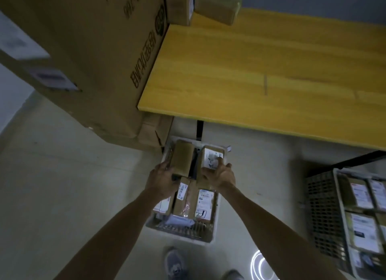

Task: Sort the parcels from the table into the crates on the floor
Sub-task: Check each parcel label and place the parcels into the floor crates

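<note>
Parcel [183,156] partly behind left hand [161,182]

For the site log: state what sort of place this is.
Likely a parcel-sorting room: a white plastic floor crate of labelled brown parcels, a large printed cardboard carton, a yellow wooden table.

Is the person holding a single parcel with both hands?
No, the left hand grips a plain brown parcel and the right hand grips a separate labelled parcel over the white crate.
</note>
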